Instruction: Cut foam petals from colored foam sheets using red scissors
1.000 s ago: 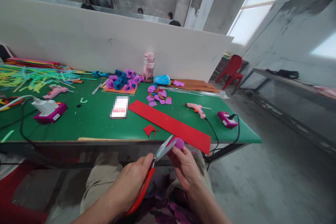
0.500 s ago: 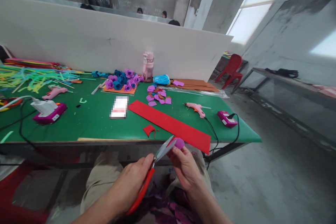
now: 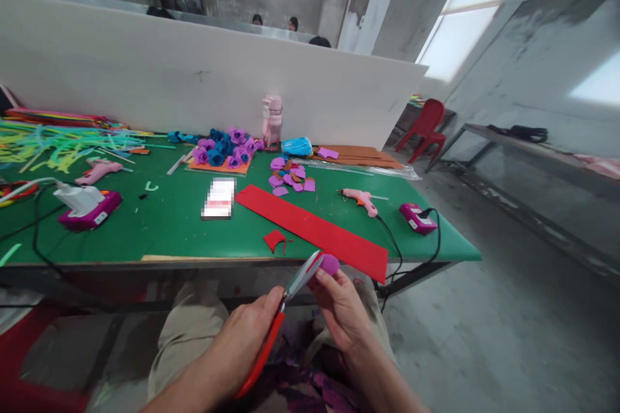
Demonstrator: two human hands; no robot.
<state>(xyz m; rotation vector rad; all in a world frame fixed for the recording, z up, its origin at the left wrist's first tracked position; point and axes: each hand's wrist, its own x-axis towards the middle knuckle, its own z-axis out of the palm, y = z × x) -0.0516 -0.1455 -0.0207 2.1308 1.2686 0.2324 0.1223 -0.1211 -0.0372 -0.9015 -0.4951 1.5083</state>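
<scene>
We grip scissors (image 3: 264, 353) w/ L hand (image 3: 249, 328) & pinch the purple piece (image 3: 331, 263) in R hand (image 3: 341, 307), prob. to steady it nr blades (image 3: 301, 279).

Scissors (image 3: 278, 326) are red-handled, rounded piece (image 3: 331, 264) purple, long strip (image 3: 314, 230) plain red, worktop (image 3: 179, 233) green, bottle (image 3: 272, 124) pink. Top (image 3: 310, 387) looks purple-patterned, but it's pretty dark down there.
</scene>
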